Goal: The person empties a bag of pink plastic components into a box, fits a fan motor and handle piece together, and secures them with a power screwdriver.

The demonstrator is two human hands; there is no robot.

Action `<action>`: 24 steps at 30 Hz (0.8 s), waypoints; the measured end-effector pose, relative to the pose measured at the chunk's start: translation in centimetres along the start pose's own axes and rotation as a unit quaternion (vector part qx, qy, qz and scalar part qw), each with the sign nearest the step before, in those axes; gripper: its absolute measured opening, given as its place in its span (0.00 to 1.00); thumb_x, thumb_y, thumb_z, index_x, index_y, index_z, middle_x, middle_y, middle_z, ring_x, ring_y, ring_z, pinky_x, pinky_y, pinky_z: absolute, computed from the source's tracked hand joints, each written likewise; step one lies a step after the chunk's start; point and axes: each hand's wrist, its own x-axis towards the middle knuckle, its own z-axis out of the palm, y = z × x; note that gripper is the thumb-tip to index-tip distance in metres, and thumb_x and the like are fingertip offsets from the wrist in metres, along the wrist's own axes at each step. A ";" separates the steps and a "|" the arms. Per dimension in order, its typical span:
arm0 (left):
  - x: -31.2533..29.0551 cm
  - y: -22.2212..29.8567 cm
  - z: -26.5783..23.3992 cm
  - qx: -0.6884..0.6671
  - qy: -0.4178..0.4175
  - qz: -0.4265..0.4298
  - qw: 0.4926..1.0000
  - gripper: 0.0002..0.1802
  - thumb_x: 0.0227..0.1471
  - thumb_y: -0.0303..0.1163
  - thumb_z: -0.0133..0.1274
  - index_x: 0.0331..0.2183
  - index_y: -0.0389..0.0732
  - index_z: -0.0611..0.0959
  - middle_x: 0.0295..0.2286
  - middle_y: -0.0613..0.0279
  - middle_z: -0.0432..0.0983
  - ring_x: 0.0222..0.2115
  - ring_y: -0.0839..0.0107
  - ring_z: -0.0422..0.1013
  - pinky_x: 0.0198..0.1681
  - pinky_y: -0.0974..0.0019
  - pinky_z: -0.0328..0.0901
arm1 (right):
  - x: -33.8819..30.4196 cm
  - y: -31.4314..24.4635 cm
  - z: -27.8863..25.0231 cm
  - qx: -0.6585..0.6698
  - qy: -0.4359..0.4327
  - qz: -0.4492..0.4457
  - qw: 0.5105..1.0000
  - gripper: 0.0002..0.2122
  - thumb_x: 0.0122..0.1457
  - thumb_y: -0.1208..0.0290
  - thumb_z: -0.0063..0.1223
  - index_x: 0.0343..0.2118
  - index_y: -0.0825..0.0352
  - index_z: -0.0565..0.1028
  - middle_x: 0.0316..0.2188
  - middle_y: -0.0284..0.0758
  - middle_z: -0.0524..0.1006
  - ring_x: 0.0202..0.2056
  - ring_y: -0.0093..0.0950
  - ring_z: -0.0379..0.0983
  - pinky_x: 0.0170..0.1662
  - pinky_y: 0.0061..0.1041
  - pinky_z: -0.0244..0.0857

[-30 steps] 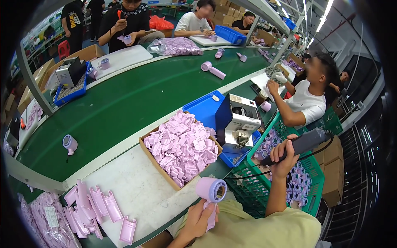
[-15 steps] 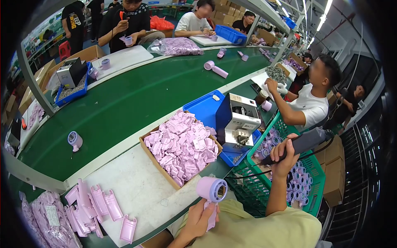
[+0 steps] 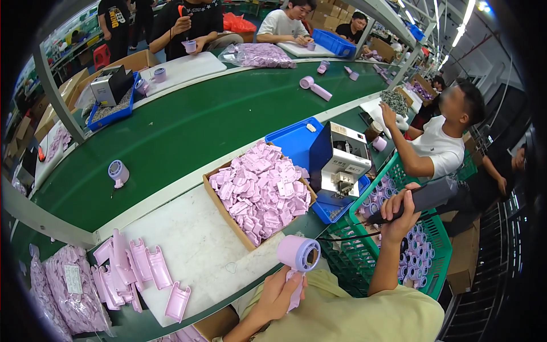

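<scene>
My left hand [image 3: 279, 293] is closed round the handle of a lilac hair dryer housing [image 3: 292, 252]. Its round barrel points up and to the right, with a ring around the dark opening. My right hand [image 3: 400, 216], raised at the right, grips a dark electric screwdriver [image 3: 436, 194]. The thin bit points left, over a green crate and apart from the housing; a black cable hangs nearby. Beyond my left hand stands a cardboard box [image 3: 246, 242] heaped with small lilac plastic covers [image 3: 259, 194]. Several curved lilac handle shells [image 3: 159, 269] lie on the white board at the left.
A screw feeder [image 3: 342, 162] stands in a blue tray [image 3: 290, 137]. The green crate [image 3: 441, 251] at the right holds several lilac housings. A green conveyor belt [image 3: 194, 122] runs behind, carrying a few dryer housings. Bagged lilac parts [image 3: 74, 290] lie left. Co-workers sit around.
The whole view has shifted, so the bench and box appear farther right. Both my hands keep their grip. A person at the far right has come closer to the crate.
</scene>
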 end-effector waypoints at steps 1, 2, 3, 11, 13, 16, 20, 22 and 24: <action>0.0 -0.1 0.0 -0.008 0.005 0.000 1.000 0.17 0.61 0.37 0.38 0.37 0.32 0.72 0.25 0.61 0.73 0.20 0.75 0.71 0.24 0.71 0.64 | 0.0 -0.1 0.0 0.002 -0.001 -0.003 1.000 0.07 0.62 0.70 0.40 0.41 0.66 0.64 0.14 0.26 0.56 0.10 0.16 0.49 0.13 0.16 0.48; -0.1 -0.2 0.1 -0.016 0.009 -0.002 1.000 0.16 0.61 0.38 0.38 0.37 0.33 0.73 0.25 0.62 0.73 0.21 0.75 0.71 0.24 0.72 0.64 | -0.2 -0.2 0.0 0.003 -0.001 -0.005 1.000 0.07 0.62 0.70 0.40 0.41 0.66 0.64 0.14 0.26 0.56 0.10 0.16 0.49 0.13 0.16 0.48; -0.3 -0.2 0.2 -0.016 0.010 -0.003 1.000 0.16 0.61 0.38 0.38 0.37 0.33 0.73 0.25 0.62 0.73 0.21 0.75 0.71 0.24 0.72 0.64 | -0.3 -0.3 0.0 0.004 0.000 -0.004 1.000 0.07 0.62 0.70 0.40 0.41 0.66 0.64 0.14 0.26 0.56 0.10 0.16 0.49 0.13 0.16 0.48; -1.6 0.9 0.4 -0.156 0.225 0.007 0.962 0.26 0.60 0.46 0.35 0.40 0.30 0.72 0.22 0.58 0.71 0.15 0.71 0.69 0.17 0.70 0.64 | -2.3 -0.5 1.6 0.085 -0.053 0.050 0.994 0.08 0.61 0.70 0.41 0.41 0.64 0.63 0.13 0.27 0.57 0.09 0.17 0.50 0.12 0.17 0.49; -1.7 0.1 0.0 -0.201 0.290 0.018 0.936 0.26 0.60 0.47 0.34 0.42 0.31 0.72 0.21 0.59 0.70 0.14 0.70 0.68 0.16 0.69 0.64 | -3.5 0.0 2.5 0.143 -0.103 0.048 0.983 0.08 0.62 0.67 0.39 0.41 0.63 0.63 0.13 0.27 0.57 0.09 0.17 0.50 0.12 0.17 0.49; -0.9 0.8 -0.2 -0.254 0.322 0.005 0.912 0.26 0.61 0.46 0.32 0.43 0.32 0.72 0.20 0.61 0.68 0.13 0.71 0.66 0.16 0.69 0.63 | -4.0 -0.3 5.1 0.208 -0.167 0.064 0.962 0.10 0.64 0.63 0.36 0.43 0.61 0.63 0.14 0.26 0.58 0.10 0.15 0.51 0.14 0.15 0.50; -0.5 0.7 -0.4 -0.235 0.311 0.013 0.921 0.27 0.61 0.47 0.32 0.44 0.32 0.71 0.21 0.61 0.67 0.13 0.71 0.66 0.16 0.69 0.64 | -6.1 -0.7 9.0 0.321 -0.252 0.072 0.910 0.13 0.65 0.60 0.35 0.46 0.62 0.63 0.15 0.27 0.60 0.11 0.17 0.54 0.16 0.17 0.54; -0.5 0.3 -0.4 -0.239 0.304 0.024 0.922 0.27 0.61 0.47 0.32 0.44 0.32 0.71 0.21 0.61 0.68 0.13 0.71 0.67 0.17 0.69 0.64 | -6.8 -0.4 10.1 0.351 -0.270 0.093 0.892 0.14 0.65 0.59 0.35 0.47 0.61 0.62 0.15 0.28 0.60 0.11 0.18 0.54 0.16 0.19 0.54; -0.6 0.1 -0.1 -0.238 0.304 0.024 0.922 0.28 0.61 0.48 0.32 0.44 0.32 0.71 0.22 0.61 0.68 0.14 0.71 0.67 0.17 0.69 0.64 | -7.3 -0.2 10.6 0.392 -0.305 0.100 0.862 0.15 0.65 0.59 0.35 0.50 0.61 0.60 0.16 0.30 0.61 0.12 0.22 0.56 0.15 0.23 0.55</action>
